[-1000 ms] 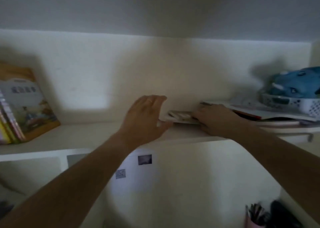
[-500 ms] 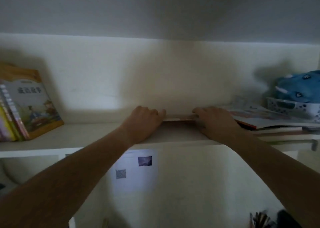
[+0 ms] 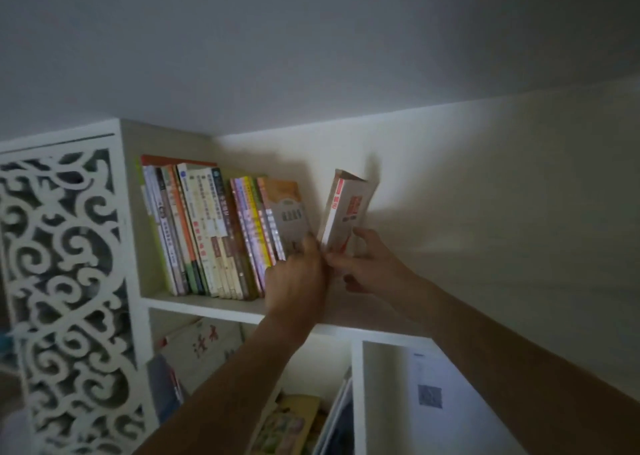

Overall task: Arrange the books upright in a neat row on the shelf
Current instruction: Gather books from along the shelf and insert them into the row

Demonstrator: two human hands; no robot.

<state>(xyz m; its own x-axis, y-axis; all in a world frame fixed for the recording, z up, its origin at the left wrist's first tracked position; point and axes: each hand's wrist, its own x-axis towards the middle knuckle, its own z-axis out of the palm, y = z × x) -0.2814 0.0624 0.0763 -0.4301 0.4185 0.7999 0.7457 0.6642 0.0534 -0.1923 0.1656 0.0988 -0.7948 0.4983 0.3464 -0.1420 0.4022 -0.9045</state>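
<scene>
A: Head view, only one. Shelf board [image 3: 214, 307] runs out from 8 o'clock. Row of books [image 3: 207, 233] sits at 9 o'clock of centre, spines out, leaning a bit toward the fretwork side panel [image 3: 62, 264].

B: The loose one?

A: White-and-red book [image 3: 348, 212], just right of centre, upright, tilted slightly away from the row, gap between them. Its base is hidden behind the hands, so I can't tell if it's on the shelf.

B: Hands?

A: Right hand [image 3: 367, 267] grips it low, thumb curled onto the cover, fingers behind. Left hand [image 3: 298, 278] sits against the row's end book [image 3: 289, 217] by the loose book's lower edge; blurred, so whether it pinches anything I cannot tell.

B: Handling?

A: Thin paperback, I'd guess. Light, a bit floppy, glossy cover that could slip. Best held low near the spine, pads on both covers, then slid against the row at 9 o'clock.

B: Looks?

A: White spine, red block lettering on the cover, red mark near the bottom. Dim light, text unreadable.

B: Else?

A: More books in the lower cubby [image 3: 207, 347] at 7 o'clock.
</scene>
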